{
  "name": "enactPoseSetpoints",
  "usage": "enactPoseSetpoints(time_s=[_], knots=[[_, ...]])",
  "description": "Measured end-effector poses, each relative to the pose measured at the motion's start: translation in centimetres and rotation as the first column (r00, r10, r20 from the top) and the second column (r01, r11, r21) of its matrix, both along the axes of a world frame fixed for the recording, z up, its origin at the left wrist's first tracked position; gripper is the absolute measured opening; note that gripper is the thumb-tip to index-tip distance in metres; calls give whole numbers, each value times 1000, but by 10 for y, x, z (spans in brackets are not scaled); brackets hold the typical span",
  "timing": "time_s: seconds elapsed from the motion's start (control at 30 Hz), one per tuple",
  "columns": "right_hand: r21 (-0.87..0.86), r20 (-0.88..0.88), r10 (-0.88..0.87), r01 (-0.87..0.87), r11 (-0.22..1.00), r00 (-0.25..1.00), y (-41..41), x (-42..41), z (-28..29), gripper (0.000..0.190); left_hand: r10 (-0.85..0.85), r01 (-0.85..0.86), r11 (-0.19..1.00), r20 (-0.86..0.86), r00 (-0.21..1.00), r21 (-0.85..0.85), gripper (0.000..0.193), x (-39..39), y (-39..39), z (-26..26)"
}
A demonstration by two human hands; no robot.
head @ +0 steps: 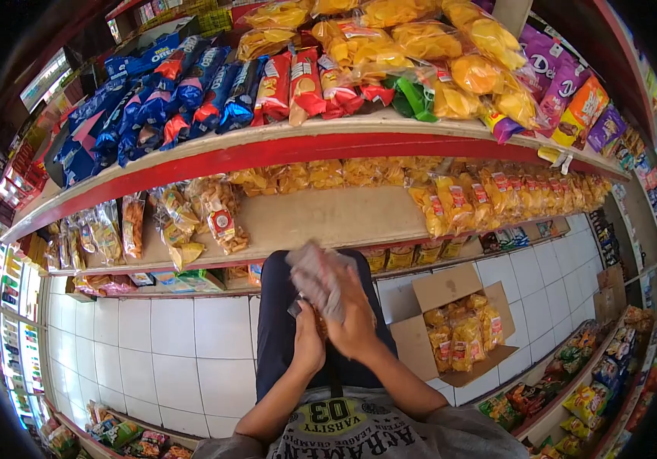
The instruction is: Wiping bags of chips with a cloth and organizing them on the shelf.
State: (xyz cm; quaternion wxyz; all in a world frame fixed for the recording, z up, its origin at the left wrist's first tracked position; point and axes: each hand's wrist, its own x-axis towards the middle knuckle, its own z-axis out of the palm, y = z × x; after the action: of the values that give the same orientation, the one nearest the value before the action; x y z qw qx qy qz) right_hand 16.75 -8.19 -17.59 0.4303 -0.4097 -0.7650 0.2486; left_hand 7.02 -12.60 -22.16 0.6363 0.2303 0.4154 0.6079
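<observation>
Over my lap, my right hand (354, 318) holds a crumpled greyish cloth (318, 278), slightly blurred. My left hand (308, 344) is close beside it, gripping a packet (321, 326) of which only an orange-brown sliver shows between the hands. The rest of that packet is hidden by the cloth and fingers. Just beyond my knees runs a wooden shelf (328, 215). Clear bags of yellow chips (457, 201) line its right part, and bags of brown snacks (222, 221) stand at its left.
An open cardboard box (446, 281) with bagged chips sits on the white tiled floor (173, 338) to my right. The red-edged upper shelf (328, 143) juts out above, bearing blue Oreo packs (208, 86) and chip bags (397, 43). Low snack racks (581, 367) stand behind me at right.
</observation>
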Motion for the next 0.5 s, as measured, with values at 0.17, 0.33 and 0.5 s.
enactPoseSetpoints(time_s=[0.17,0.33,0.5], knots=[[-14,-96,60,-62,998,994,0,-13,13,57,-30,29,997,-11,999,-70,56,-6,17,5],[-21,72,85,-83,996,994,14,3,-20,56,74,-65,995,114,991,-75,54,-5,14,-1],[6,75,-42,42,999,996,-18,-3,-44,55,139,-124,986,139,980,-114,56,-6,18,1]])
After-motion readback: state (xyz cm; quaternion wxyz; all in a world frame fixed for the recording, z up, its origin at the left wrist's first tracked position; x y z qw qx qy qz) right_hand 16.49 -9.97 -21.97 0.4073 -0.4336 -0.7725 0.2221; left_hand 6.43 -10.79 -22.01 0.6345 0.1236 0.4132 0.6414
